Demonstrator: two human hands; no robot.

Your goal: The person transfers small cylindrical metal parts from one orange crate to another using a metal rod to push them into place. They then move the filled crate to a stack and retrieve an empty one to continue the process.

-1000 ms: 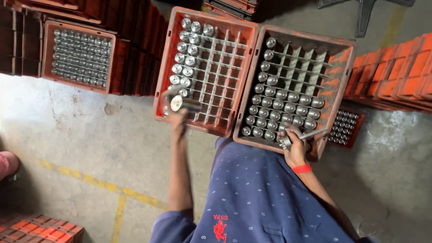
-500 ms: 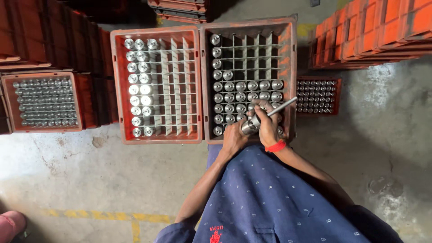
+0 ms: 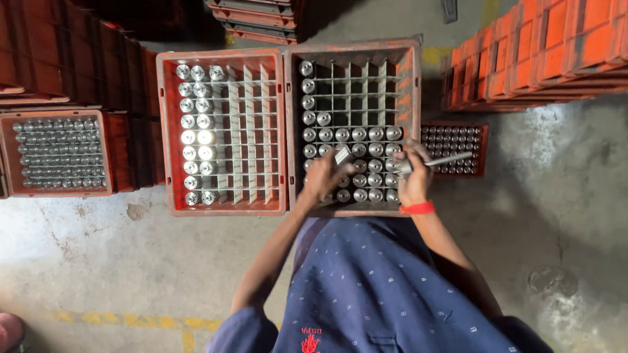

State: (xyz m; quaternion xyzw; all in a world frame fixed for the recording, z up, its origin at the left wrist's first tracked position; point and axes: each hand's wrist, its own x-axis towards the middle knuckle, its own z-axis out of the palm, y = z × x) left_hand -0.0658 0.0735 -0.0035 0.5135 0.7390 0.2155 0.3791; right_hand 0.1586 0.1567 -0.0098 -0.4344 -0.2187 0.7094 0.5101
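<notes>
Two red crates with grey dividers stand side by side in front of me. The right crate (image 3: 413,85) holds several shiny metal cylinders in its left column and near rows. My left hand (image 3: 322,176) is over its near left part, fingers closed on one metal cylinder (image 3: 342,155) lifted out of the cells. My right hand (image 3: 415,176), with a red wristband, is at the crate's near right corner and grips a long metal rod-like tool (image 3: 437,161). The left crate (image 3: 165,131) has cylinders in its two left columns.
A third red crate (image 3: 8,153) full of cylinders sits at the left, another (image 3: 484,150) to the right behind my right hand. Stacks of red crates (image 3: 543,52) rise at the right, left and back. The concrete floor has a yellow line (image 3: 131,321).
My left hand moved from the left crate to the right crate and now holds a cylinder. My right hand stayed at the right crate with the tool. The view shifted.
</notes>
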